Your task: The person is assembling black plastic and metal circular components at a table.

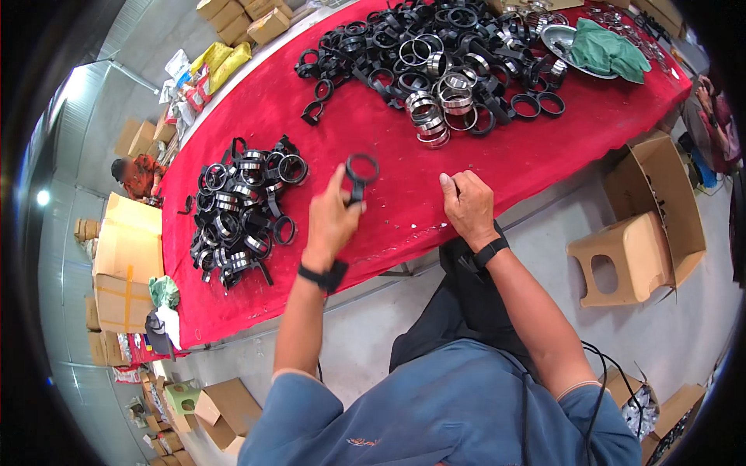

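My left hand is closed on the stem of a black ring-shaped part, holding it up over the red-covered table. Its round ring points away from me, and I see no bright metal ring inside it. My right hand is curled closed at the table's near edge, thumb up; its palm side is hidden. Left of my left hand lies a heap of black ring parts with shiny metal rings. Farther back spreads a large pile of black ring parts, with loose steel rings stacked at its near side.
The red cloth covers the long table. A metal bowl with green cloth stands far right. Beside the table are a beige plastic stool and an open carton. Another person is at the far left.
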Motion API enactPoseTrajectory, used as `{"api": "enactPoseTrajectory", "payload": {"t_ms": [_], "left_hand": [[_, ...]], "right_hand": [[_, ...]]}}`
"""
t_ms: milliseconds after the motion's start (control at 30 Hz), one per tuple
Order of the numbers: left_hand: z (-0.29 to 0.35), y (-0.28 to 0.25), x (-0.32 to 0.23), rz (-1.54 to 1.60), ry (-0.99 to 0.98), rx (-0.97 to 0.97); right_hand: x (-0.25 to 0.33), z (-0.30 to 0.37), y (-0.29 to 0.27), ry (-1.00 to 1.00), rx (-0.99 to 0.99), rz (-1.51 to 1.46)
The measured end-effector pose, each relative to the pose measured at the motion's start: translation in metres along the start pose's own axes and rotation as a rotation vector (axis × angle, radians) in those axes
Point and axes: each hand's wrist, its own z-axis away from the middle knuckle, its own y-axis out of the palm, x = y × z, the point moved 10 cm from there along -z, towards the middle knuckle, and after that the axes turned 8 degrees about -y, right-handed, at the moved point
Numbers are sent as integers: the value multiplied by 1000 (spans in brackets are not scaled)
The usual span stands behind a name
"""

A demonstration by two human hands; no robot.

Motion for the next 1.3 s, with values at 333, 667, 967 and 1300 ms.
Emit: {"api": "enactPoseTrajectory", "payload": {"t_ms": [333, 667, 967, 1300], "left_hand": [[93, 18, 22, -77, 119, -439], [98, 17, 29, -4, 97, -431], [101, 14, 27, 43, 88, -459], [99, 13, 28, 60, 108, -463]], "right_hand": [[17, -110, 23, -275, 73, 53], [-7, -165, 72, -479, 254, 463], [-2, -199, 45, -228, 117, 333], [17, -102, 72, -182, 554, 170]]}}
